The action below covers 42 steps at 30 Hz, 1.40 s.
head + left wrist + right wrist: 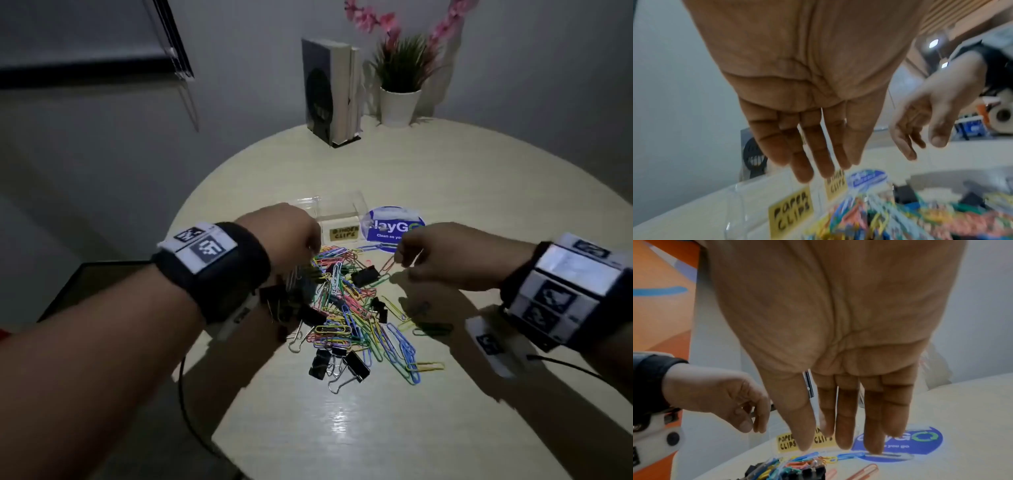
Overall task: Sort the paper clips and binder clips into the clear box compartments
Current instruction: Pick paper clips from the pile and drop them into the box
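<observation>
Both hands hover over the clip pile [346, 308] on the round table [462, 171], holding nothing: left hand [284, 236] and right hand [455, 255] have loose, straight fingers. Paper clips and black binder clips lie mixed together, just in front of the clear box [337, 216], beside a blue sticker [394, 224]

The clear box [748, 203] carries a yellow "PAPER CLIPS" label [791, 211]; the blue sticker [920, 443] reads "you go".

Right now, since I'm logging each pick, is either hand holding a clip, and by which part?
Nothing is held. Left hand and right hand hover open above the clip pile, fingers extended.
</observation>
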Each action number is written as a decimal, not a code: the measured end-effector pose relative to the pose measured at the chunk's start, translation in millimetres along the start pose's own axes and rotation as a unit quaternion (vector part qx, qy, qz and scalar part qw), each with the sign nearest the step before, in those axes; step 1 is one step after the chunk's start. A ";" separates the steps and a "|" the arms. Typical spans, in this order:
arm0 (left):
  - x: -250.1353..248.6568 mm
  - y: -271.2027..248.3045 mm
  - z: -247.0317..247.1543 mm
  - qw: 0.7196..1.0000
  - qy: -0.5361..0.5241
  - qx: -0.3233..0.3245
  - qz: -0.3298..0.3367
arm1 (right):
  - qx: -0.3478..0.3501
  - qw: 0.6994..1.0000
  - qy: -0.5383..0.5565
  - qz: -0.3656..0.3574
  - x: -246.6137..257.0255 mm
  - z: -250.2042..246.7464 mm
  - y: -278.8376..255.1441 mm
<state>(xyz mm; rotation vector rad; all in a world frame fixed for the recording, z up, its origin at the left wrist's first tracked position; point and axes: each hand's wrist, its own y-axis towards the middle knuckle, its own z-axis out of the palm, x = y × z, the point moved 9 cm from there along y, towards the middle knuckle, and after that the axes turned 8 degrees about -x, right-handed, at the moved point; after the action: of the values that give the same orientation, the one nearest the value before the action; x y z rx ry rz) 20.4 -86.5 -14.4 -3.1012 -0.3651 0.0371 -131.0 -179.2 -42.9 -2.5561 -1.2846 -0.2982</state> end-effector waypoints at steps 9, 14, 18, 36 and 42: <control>-2.0 15.9 48.2 0.999 0.013 0.031 -0.004 | -0.016 0.998 -0.053 -0.018 13.2 30.3 20.9; 6.7 22.2 63.7 0.999 0.015 0.039 -0.003 | -0.004 0.996 -0.086 0.006 7.9 42.8 38.3; 15.5 22.9 69.0 0.999 -0.018 0.039 -0.018 | -0.044 0.996 -0.071 0.019 4.5 41.1 33.8; 22.7 11.5 61.1 0.993 -0.115 0.003 -0.021 | -0.035 0.997 -0.065 -0.005 -3.6 37.6 21.8; 42.1 10.8 40.7 0.967 -0.234 -0.083 -0.062 | -0.065 0.997 0.006 0.031 -16.0 15.5 18.9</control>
<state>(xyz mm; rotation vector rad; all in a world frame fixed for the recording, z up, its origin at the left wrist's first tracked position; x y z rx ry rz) 62.8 -86.5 -56.2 -3.1930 -0.5987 0.7836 -124.2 -197.1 -65.0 -2.6911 -1.2171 -0.3973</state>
